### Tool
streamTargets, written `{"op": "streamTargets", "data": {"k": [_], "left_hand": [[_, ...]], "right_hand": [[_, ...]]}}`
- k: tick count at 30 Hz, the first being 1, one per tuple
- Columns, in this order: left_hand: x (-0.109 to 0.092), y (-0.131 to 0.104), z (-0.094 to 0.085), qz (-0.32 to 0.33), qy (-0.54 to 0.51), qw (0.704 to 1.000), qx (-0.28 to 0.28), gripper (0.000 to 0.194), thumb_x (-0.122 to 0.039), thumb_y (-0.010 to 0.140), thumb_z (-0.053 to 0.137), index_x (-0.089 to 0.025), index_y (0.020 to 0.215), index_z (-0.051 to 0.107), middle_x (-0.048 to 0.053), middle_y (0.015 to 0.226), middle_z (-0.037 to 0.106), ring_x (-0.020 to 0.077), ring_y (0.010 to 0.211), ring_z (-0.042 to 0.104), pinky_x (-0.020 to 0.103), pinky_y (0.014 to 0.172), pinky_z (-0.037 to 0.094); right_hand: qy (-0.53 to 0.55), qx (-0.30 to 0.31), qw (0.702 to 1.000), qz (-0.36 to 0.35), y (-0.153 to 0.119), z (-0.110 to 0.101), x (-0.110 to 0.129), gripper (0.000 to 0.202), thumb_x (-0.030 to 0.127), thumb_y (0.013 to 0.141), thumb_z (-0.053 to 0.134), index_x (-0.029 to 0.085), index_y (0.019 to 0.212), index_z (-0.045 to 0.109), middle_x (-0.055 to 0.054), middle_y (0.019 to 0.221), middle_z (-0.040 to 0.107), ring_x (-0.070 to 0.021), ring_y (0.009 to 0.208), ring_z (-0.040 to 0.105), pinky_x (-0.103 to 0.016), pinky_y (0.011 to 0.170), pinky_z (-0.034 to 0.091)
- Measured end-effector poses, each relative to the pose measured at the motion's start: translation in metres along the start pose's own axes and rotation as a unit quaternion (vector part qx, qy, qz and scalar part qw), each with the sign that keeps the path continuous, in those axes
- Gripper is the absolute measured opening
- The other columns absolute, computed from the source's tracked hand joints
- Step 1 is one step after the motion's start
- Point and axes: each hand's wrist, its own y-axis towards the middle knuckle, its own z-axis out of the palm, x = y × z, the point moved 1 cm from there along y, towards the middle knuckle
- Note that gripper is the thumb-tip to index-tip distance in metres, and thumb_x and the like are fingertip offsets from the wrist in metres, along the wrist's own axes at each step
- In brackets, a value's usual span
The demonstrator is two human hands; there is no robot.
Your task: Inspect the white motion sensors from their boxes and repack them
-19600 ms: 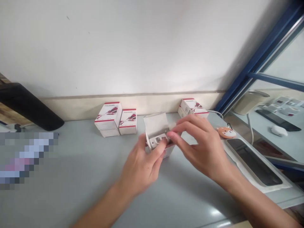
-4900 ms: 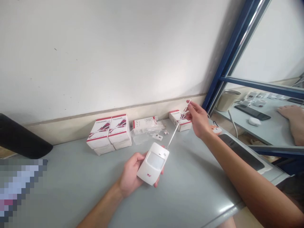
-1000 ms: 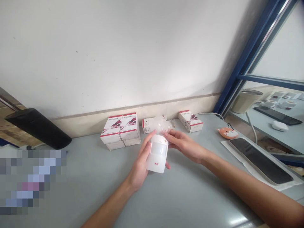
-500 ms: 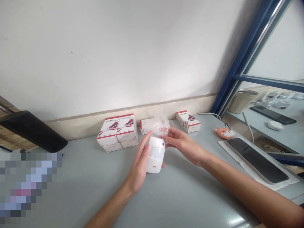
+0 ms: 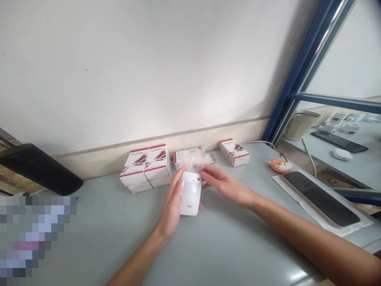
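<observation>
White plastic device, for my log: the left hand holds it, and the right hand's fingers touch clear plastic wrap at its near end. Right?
Wrong end: in the head view, the clear plastic wrap is at the far end of the white plastic device.

Item 1: left hand (image 5: 171,212), bare. Slender, straight fingers (image 5: 176,188) are shown. The wrist is narrow and uncovered.

Item 2: left forearm (image 5: 138,256), bare over its whole visible length. A slim, smooth outline is presented, widened gently from the wrist toward the near edge of the table (image 5: 223,254).

Item 3: right hand (image 5: 228,186), bare, slim-fingered. The wrist is likewise uncovered.

Item 4: right forearm (image 5: 297,226), bare. It is seen at greater length than the left, and is broadened toward the table's near right corner.

Condition: fingernails and fine skin detail are blurred.
</observation>
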Motion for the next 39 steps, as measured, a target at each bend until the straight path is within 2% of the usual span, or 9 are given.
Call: {"op": "streamTargets", "data": {"k": [5, 8, 14, 19, 22, 25, 32, 35, 39], "left_hand": [[-0.003, 0.000, 0.000, -0.007, -0.006, 1.000, 0.009, 0.075, -0.065, 0.102, 0.051, -0.039, 0.166, 0.023, 0.006, 0.106, 0.075, 0.0241, 0.072, 0.076, 0.034, 0.065, 0.055], [-0.003, -0.001, 0.001, -0.007, -0.006, 1.000, 0.000, 0.074, -0.066, 0.101, 0.053, -0.040, 0.165, 0.026, 0.006, 0.109, 0.075, 0.0241, 0.071, 0.076, 0.034, 0.065, 0.055], [0.002, 0.002, -0.002, -0.001, -0.028, 0.999, -0.021, 0.075, -0.063, 0.099, 0.058, -0.036, 0.164, 0.034, 0.009, 0.125, 0.075, 0.0226, 0.070, 0.075, 0.033, 0.064, 0.054], [-0.001, 0.002, -0.002, -0.005, -0.045, 0.999, 0.007, 0.080, -0.061, 0.100, 0.057, -0.034, 0.168, 0.025, 0.010, 0.120, 0.077, 0.0228, 0.069, 0.075, 0.032, 0.062, 0.051], [-0.005, 0.001, -0.002, -0.011, -0.043, 0.999, 0.023, 0.081, -0.061, 0.101, 0.055, -0.040, 0.169, 0.018, 0.007, 0.115, 0.077, 0.0232, 0.071, 0.076, 0.032, 0.064, 0.052], [-0.007, 0.000, -0.002, -0.021, -0.039, 0.999, 0.031, 0.080, -0.062, 0.101, 0.055, -0.042, 0.169, 0.016, 0.006, 0.110, 0.077, 0.0239, 0.072, 0.076, 0.033, 0.065, 0.053], [-0.002, 0.001, -0.003, 0.011, -0.053, 0.999, 0.003, 0.086, -0.059, 0.101, 0.058, -0.046, 0.169, 0.007, 0.005, 0.119, 0.076, 0.0226, 0.069, 0.076, 0.037, 0.068, 0.057], [0.002, 0.003, -0.006, 0.002, -0.070, 0.998, 0.007, 0.080, -0.060, 0.101, 0.057, -0.042, 0.168, 0.017, 0.006, 0.120, 0.075, 0.0231, 0.070, 0.076, 0.037, 0.067, 0.056], [0.005, 0.004, -0.007, 0.002, -0.068, 0.997, 0.035, 0.070, -0.060, 0.102, 0.053, -0.033, 0.163, 0.031, 0.007, 0.105, 0.076, 0.0255, 0.070, 0.076, 0.034, 0.062, 0.052]], "right_hand": [[0.016, -0.065, 0.998, 0.019, 0.001, 0.002, -0.010, 0.042, 0.056, 0.101, 0.063, 0.031, 0.134, 0.061, -0.004, 0.121, 0.074, -0.0226, 0.109, 0.069, -0.045, 0.102, 0.055], [0.027, -0.092, 0.994, 0.042, 0.001, 0.002, -0.005, 0.038, 0.057, 0.097, 0.068, 0.030, 0.123, 0.060, -0.003, 0.113, 0.077, -0.0213, 0.100, 0.070, -0.045, 0.101, 0.054], [0.034, -0.075, 0.997, 0.003, 0.001, 0.003, 0.002, 0.037, 0.063, 0.098, 0.063, 0.026, 0.105, 0.067, -0.003, 0.112, 0.073, -0.0219, 0.110, 0.067, -0.041, 0.100, 0.053], [0.044, -0.073, 0.996, -0.023, 0.000, 0.007, -0.003, 0.036, 0.059, 0.093, 0.073, 0.025, 0.099, 0.063, -0.001, 0.099, 0.069, -0.0200, 0.097, 0.064, -0.040, 0.096, 0.052], [0.086, -0.089, 0.992, 0.005, 0.000, 0.009, -0.002, 0.041, 0.058, 0.086, 0.081, 0.025, 0.102, 0.062, -0.001, 0.099, 0.070, -0.0206, 0.096, 0.065, -0.043, 0.098, 0.050], [0.110, -0.087, 0.990, 0.031, 0.000, 0.010, -0.001, 0.042, 0.059, 0.086, 0.080, 0.025, 0.103, 0.063, -0.003, 0.105, 0.072, -0.0218, 0.100, 0.067, -0.043, 0.100, 0.050], [-0.064, -0.115, 0.989, -0.073, -0.002, 0.012, -0.007, 0.032, 0.057, 0.101, 0.060, 0.026, 0.103, 0.065, -0.003, 0.107, 0.071, -0.0225, 0.102, 0.066, -0.040, 0.095, 0.052], [-0.062, -0.109, 0.988, -0.086, -0.004, 0.014, -0.009, 0.031, 0.056, 0.104, 0.056, 0.026, 0.103, 0.065, -0.003, 0.107, 0.070, -0.0215, 0.100, 0.065, -0.039, 0.095, 0.051], [-0.020, -0.125, 0.990, -0.053, -0.004, 0.013, -0.008, 0.036, 0.061, 0.099, 0.062, 0.025, 0.092, 0.062, -0.001, 0.096, 0.067, -0.0210, 0.092, 0.063, -0.040, 0.092, 0.052]]}}
